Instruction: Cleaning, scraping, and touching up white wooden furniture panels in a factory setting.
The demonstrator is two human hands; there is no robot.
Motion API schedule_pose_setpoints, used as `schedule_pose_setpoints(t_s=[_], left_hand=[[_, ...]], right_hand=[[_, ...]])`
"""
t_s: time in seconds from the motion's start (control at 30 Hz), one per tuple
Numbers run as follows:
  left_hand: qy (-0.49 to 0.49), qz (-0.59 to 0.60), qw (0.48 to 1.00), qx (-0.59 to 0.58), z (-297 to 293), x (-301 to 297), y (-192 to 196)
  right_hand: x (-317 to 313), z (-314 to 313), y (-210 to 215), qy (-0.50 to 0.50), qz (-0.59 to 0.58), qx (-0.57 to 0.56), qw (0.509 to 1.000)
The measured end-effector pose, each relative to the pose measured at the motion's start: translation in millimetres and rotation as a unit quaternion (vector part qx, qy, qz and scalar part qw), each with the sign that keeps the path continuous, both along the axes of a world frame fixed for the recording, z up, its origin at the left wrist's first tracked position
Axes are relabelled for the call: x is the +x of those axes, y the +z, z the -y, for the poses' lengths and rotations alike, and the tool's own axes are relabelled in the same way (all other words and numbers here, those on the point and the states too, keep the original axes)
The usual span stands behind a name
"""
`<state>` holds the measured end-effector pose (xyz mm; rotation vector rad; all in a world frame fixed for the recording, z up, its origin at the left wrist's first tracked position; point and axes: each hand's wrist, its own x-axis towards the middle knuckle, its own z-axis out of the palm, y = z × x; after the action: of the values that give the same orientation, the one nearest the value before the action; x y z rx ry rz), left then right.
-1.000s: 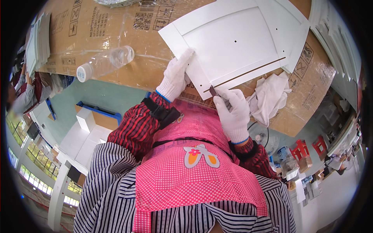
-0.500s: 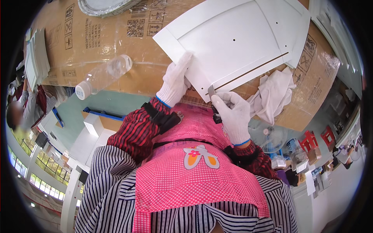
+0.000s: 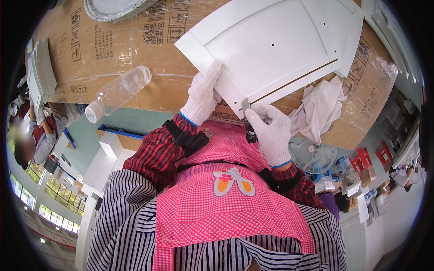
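Note:
A white panel [image 3: 289,54] with a raised frame, a long slot and several small holes lies tilted across a cardboard box. My left hand [image 3: 202,92], in a white knit glove, grips its near left edge, with one finger along the top face. In my gloved right hand [image 3: 272,133] is a scraper [image 3: 246,106] with a flat grey metal blade and a dark handle. The blade meets the panel's near edge, close to the slot's left end. Some of the handle is hidden by the fingers. A crumpled white cloth [image 3: 320,108] lies just right of that hand.
The brown cardboard box [image 3: 167,79] forms the work surface. On it, a clear plastic bottle [image 3: 120,92] lies at the left near edge, and a round white container [image 3: 115,11] stands at the far left. Stacked white panels [image 3: 40,72] and a person [image 3: 43,135] are farther left.
The view has shifted slightly. Both hands keep nearly the same place on the panel, and the blade stays at its near edge. The person at the far left has moved.

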<state>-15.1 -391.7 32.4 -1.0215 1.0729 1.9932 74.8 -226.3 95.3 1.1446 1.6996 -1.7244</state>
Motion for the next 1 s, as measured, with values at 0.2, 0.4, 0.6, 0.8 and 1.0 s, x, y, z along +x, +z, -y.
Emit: schedule_pose_setpoints(t_s=[0.2,0.4,0.6,0.8,1.0], left_hand=[[-0.011,0.015,0.999,-0.027,0,-1,-2],[-0.011,0.008,0.999,-0.029,-1,0,3],[-0.009,0.001,1.0,-0.016,-1,-1,5],[-0.021,0.014,0.999,-0.035,1,-2,2],[-0.017,-0.009,1.0,-0.016,3,-3,1]], right_hand=[[-3,1,3,0.015,0.004,0.018,1.0],[-1,1,1,0.025,-0.003,0.024,0.999],[3,0,-3,0.025,-0.007,0.015,1.0],[3,1,0,0.023,0.0,0.018,1.0],[5,-9,17,0.069,0.022,0.006,0.997]])
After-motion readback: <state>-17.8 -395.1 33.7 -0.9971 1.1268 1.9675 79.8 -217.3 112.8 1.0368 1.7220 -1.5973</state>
